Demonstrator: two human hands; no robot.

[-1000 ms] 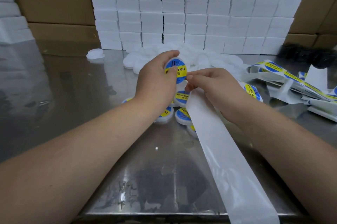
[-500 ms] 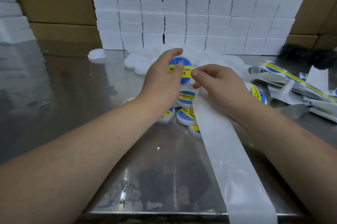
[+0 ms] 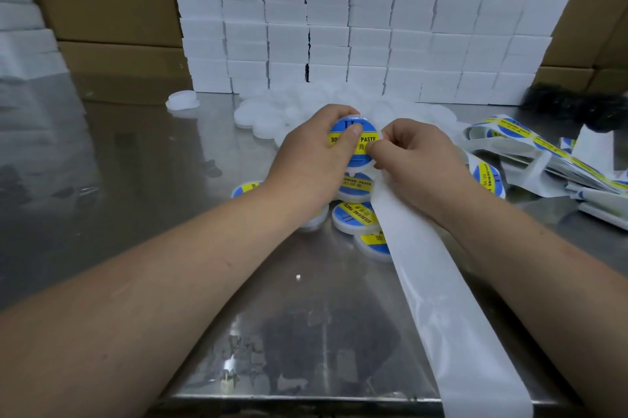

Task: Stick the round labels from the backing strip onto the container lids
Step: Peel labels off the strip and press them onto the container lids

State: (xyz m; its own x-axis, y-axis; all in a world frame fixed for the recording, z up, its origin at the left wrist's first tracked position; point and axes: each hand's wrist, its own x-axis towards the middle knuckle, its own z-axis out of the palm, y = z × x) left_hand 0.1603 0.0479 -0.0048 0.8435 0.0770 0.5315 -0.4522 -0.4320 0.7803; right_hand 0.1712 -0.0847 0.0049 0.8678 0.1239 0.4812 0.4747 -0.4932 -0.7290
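Labelled lids (image 3: 353, 217) lay on the desk (image 3: 136, 196) under both hands, plain lids (image 3: 265, 118) and boxes (image 3: 339, 26) beyond, while the left hand (image 3: 312, 159) gripped a lid (image 3: 356, 160), its label (image 3: 368, 139) facing up and part-hidden by the thumb, and the right hand (image 3: 414, 162), curled on the strip (image 3: 441, 298) trailing back along its forearm, thumbed the label's edge.

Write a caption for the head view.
Left hand grips a labelled lid; right hand, holding the backing strip, touches its label.

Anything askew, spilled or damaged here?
No damage. The label strips on the right lie in a tangled heap, and one bare lid sits apart from the lid pile.
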